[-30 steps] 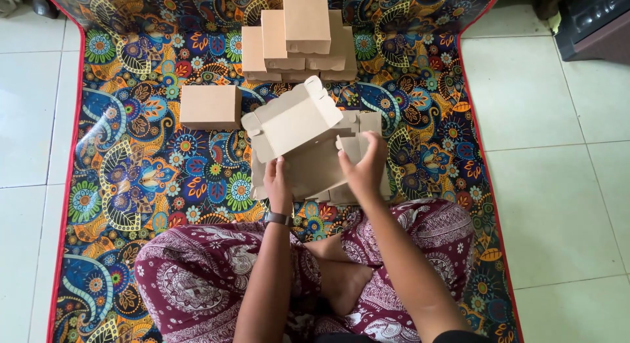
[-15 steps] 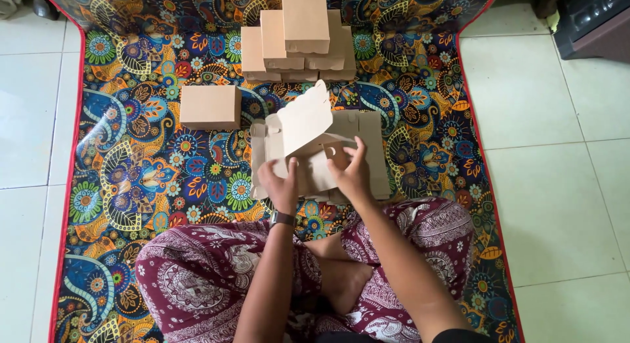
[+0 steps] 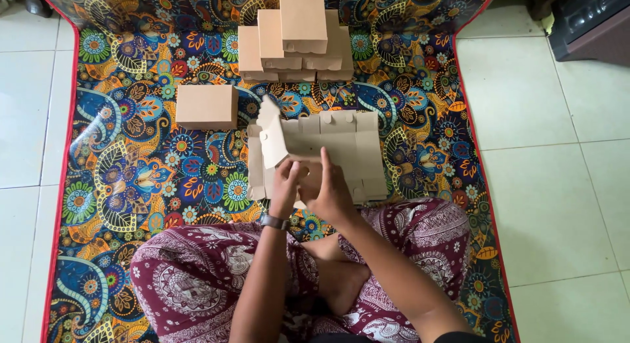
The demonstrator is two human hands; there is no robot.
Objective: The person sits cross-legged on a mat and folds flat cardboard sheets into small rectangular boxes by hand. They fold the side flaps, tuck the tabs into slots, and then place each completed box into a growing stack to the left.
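Head view: left hand & right hand, fingers curled, both grip flat cardboard box blank on mat.

A flat, unfolded brown cardboard box blank is lying on the patterned mat, one flap standing up at its left. A closed brown carton is sitting just to its left, while a stack of folded brown cartons is rising behind it.

Patterned mat — closed box, box stack.
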